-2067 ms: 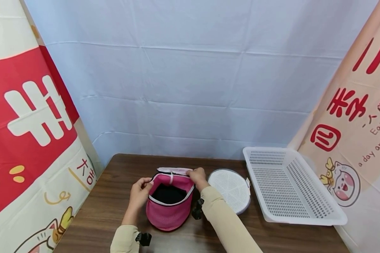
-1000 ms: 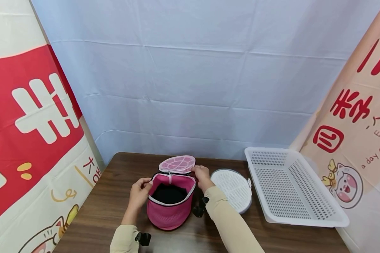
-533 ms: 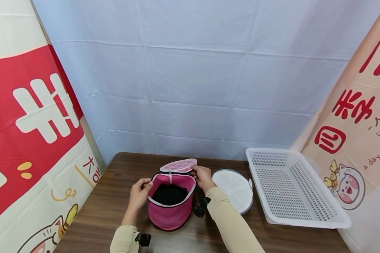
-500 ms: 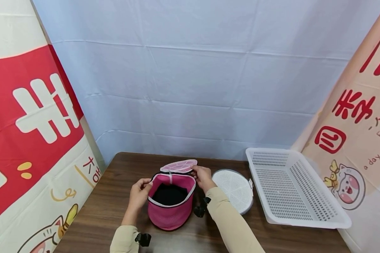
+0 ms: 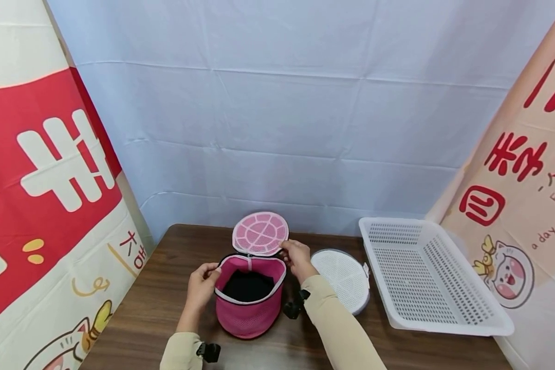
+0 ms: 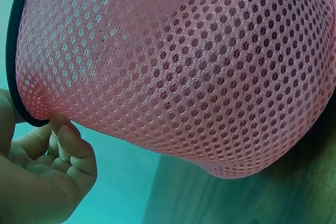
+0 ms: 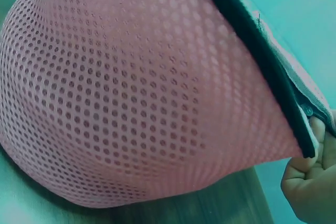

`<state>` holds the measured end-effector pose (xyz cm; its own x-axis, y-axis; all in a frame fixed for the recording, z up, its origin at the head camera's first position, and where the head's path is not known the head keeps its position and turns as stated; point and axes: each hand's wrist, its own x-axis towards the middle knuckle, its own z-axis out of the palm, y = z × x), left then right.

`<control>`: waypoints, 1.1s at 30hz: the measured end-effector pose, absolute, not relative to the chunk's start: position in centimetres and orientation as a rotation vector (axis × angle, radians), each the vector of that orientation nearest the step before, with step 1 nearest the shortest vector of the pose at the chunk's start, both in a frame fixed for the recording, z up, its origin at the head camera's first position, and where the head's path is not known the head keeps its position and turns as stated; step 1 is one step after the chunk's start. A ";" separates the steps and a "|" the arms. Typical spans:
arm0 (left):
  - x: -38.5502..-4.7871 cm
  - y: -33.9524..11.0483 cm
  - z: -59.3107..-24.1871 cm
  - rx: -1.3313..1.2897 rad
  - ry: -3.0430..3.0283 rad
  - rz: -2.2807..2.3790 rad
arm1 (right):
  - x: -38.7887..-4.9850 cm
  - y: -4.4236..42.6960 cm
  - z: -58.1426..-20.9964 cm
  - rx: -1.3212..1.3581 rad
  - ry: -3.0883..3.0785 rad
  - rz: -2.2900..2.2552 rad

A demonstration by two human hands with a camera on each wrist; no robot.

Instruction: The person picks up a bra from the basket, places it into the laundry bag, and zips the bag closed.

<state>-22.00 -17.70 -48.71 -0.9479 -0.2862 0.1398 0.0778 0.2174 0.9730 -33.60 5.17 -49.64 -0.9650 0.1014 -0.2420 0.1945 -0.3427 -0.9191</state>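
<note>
A pink mesh laundry bag (image 5: pixel 248 314) stands upright on the table, its round lid (image 5: pixel 261 234) tipped back behind the mouth. Something black (image 5: pixel 248 285) lies inside; whether it is cloth or the lining I cannot tell. My left hand (image 5: pixel 201 284) pinches the left side of the rim; in the left wrist view its thumb and fingertips meet at the dark zip edge (image 6: pixel 12 51). With my right hand (image 5: pixel 298 258) I pinch the right edge of the lid near the rim. In the right wrist view the mesh side (image 7: pixel 121 98) hides part of that hand (image 7: pixel 310 187).
Right of the bag lies a flat, round white mesh piece (image 5: pixel 339 280) with a grey border. Farther right sits a white perforated plastic basket (image 5: pixel 444 330). Both are on the dark wooden table (image 5: pixel 152 308), with a pale cloth backdrop (image 5: pixel 277 128) behind.
The lid was folded low behind the mouth, rose, dipped, and now stands raised with its inner face showing. My right hand moved with it; the left hand kept its place on the rim.
</note>
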 end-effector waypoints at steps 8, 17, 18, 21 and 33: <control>-22.1 -18.0 -49.9 0.231 -2.209 -1.775 | -33.2 5.0 -48.9 0.379 1.773 -2.554; -22.2 -18.1 -50.7 0.232 -2.213 -1.767 | -33.1 4.7 -48.8 0.234 1.765 -2.711; -22.2 -18.2 -50.7 0.231 -2.210 -1.766 | -33.1 4.7 -48.8 0.226 1.780 -2.719; -22.2 -18.2 -50.7 0.226 -2.202 -1.773 | -32.8 4.7 -48.7 0.226 1.825 -2.728; -22.1 -18.1 -50.7 0.228 -2.168 -1.858 | -32.1 4.8 -48.9 0.221 1.860 -2.815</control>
